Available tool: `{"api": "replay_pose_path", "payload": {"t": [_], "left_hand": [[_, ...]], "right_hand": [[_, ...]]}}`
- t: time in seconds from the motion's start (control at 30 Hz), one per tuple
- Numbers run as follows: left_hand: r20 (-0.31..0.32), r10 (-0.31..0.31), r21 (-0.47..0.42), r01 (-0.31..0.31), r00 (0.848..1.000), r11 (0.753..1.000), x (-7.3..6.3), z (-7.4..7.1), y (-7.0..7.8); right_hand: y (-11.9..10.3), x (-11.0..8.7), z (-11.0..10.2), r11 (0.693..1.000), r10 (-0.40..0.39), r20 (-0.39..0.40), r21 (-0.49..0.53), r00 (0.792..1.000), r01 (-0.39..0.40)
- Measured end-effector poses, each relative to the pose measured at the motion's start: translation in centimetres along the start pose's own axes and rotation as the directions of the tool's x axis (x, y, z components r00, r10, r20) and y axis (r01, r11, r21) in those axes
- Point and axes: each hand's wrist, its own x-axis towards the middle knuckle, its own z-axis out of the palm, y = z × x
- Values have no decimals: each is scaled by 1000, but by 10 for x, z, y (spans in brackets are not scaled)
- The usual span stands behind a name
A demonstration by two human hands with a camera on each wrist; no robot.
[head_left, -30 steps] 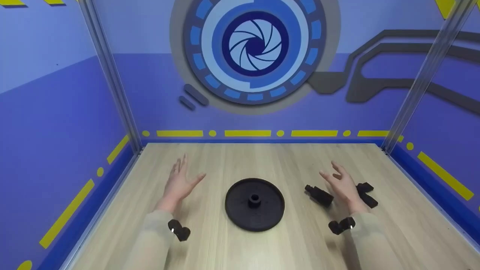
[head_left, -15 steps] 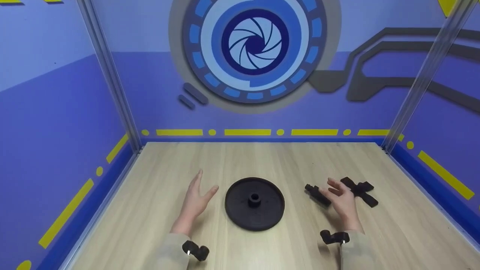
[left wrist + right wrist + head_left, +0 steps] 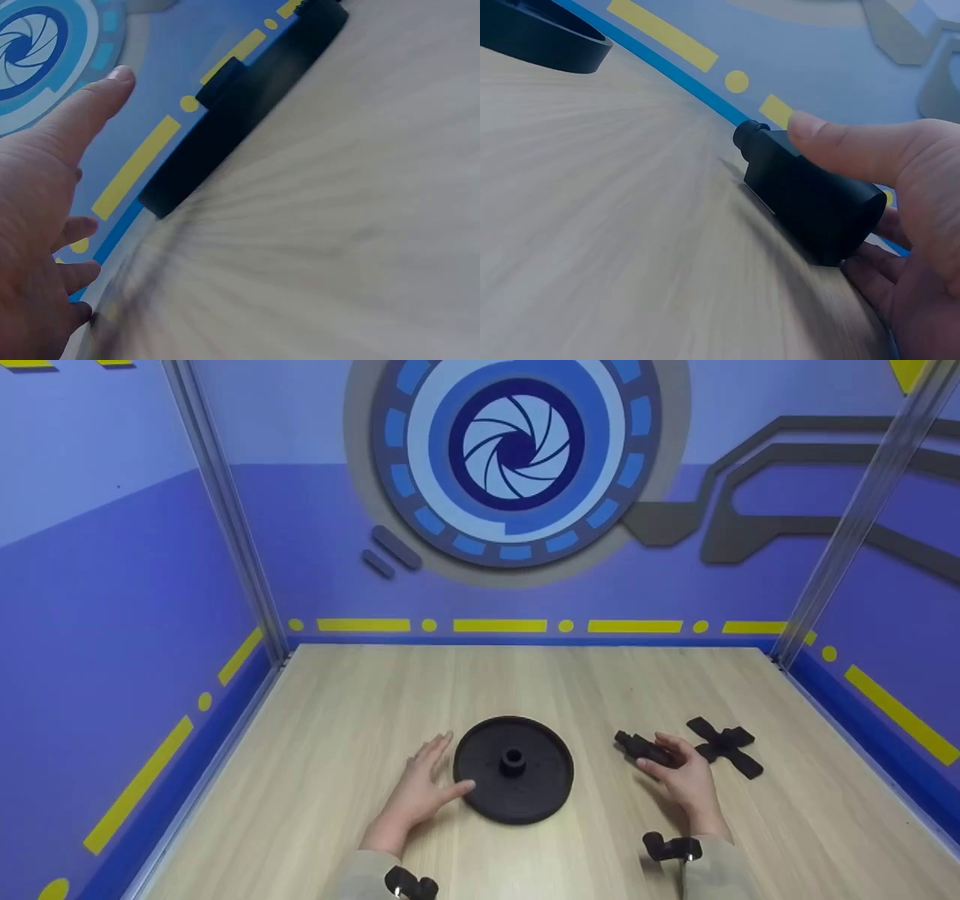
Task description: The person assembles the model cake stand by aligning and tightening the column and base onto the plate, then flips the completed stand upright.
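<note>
A round black disc point(image 3: 546, 784) with a raised rim and a hollow central hub lies flat on the table. My left hand point(image 3: 418, 793) is at its left side, fingers spread, with the thumb near the rim. The left wrist view shows a gap between that hand point(image 3: 37, 202) and the disc point(image 3: 240, 112). My right hand point(image 3: 691, 784) holds a black housing-like part point(image 3: 636, 745) with a narrow round stub at one end. In the right wrist view the thumb lies on top of this part point(image 3: 802, 199), and fingers show beneath its wider end.
A black propeller-like piece point(image 3: 724, 742) with several flat blades lies just beyond my right hand. The wooden table point(image 3: 360, 690) is bounded by blue panels point(image 3: 315, 540) at the back and sides, with metal posts at the rear corners.
My left hand has moved right and nearer, up to the disc's left side. My right hand has moved nearer and lowered onto the housing-like part, taking hold of it.
</note>
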Motion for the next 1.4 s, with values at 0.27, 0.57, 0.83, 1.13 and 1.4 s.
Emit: {"api": "replay_pose_path", "payload": {"t": [0.27,0.57,0.83,1.13,1.4], "left_hand": [[52,32,141,-39,998,989,-3,8,-5],[81,24,218,-41,996,975,-4,10,-7],[83,36,262,-57,996,963,-4,11,-6],[84,15,252,-36,996,967,-5,12,-5],[70,30,257,-47,997,965,-4,11,-4]], "right_hand": [[3,-3,-1,999,-18,39,-43,999,19],[4,-2,0,994,-36,42,-97,998,40],[5,-1,0,994,-4,63,-111,998,11],[4,-3,0,991,22,42,-134,999,-16],[2,-3,0,996,25,19,-81,1000,-24]]}}
